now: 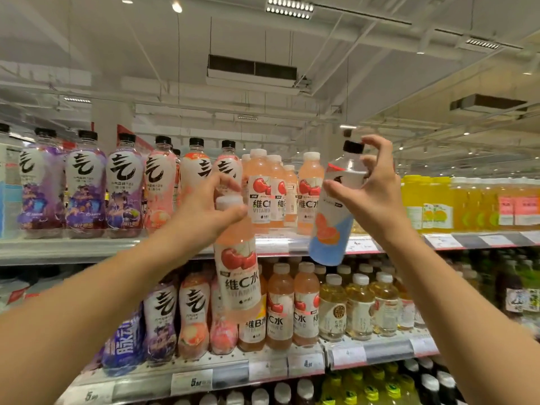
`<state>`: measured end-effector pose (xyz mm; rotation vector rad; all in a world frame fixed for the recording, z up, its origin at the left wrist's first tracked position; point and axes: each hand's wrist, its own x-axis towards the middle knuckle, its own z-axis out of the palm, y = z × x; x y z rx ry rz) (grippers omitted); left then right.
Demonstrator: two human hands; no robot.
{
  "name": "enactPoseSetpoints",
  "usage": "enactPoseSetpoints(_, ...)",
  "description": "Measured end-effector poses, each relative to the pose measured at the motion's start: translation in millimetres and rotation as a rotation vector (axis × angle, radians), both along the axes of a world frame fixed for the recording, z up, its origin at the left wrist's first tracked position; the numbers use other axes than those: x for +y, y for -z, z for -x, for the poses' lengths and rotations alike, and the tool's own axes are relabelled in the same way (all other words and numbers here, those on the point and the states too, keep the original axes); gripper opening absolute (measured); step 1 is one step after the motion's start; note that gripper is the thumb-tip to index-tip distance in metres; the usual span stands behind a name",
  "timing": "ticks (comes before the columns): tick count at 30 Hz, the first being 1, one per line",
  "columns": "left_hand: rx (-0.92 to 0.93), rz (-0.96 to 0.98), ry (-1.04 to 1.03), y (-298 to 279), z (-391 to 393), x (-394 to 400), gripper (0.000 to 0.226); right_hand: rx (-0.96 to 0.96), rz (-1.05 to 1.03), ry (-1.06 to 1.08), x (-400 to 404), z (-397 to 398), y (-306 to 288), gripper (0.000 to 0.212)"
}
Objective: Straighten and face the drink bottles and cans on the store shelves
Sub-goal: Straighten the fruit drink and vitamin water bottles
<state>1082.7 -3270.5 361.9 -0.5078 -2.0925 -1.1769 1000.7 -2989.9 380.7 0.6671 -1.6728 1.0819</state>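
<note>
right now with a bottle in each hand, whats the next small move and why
Probably set the cherry bottle in the left hand back upright on the top shelf, label forward. It hangs off the shelf beside the matching cherry row, so its place looks near. The right hand grips a tilted blue-bottomed bottle, which can follow.

a white ceiling [365, 83] carries pipes, hanging light panels [289, 7] and an air vent [252, 68] above long store shelving [73, 247].
</note>
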Motion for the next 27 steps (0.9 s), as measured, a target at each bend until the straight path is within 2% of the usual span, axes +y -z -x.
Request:
enactPoseSetpoints(2, -0.005, -0.069, 0.053, -22.6, 0.3, 11.9, 0.030, -0.075, -0.020, 0.004, 5.5, 3.6, 17.9, 0.090)
enactPoseSetpoints(7, -0.007, -0.098, 0.069, -63.7, 16.0, 31.6, 0.032, -0.307, -0.177, -0.115, 10.0, 22.6, 59.7, 0.062)
enactPoseSetpoints(10, -0.004, -0.055, 0.049, -77.4, 27.4, 44.4, 0.035, -0.399, -0.233, -0.153, 1.8, 42.0, 82.9, 0.080)
enactPoseSetpoints(16, 0.032, 0.007, -0.015, -107.0, 54.6, 61.9, 0.036, -0.402, -0.171, -0.197, -7.6, 63.2, 99.0, 0.086)
enactPoseSetpoints(21, 0.077, 0.024, -0.037, -130.1, 79.9, 74.4, 0.036, -0.443, -0.204, -0.258, -2.7, 66.1, 90.9, 0.070)
enactPoseSetpoints(27, 0.097, 0.129, -0.103, -135.0, 101.3, 79.1, 0.034, -0.426, -0.212, -0.242, -2.9, 70.1, 90.9, 0.067)
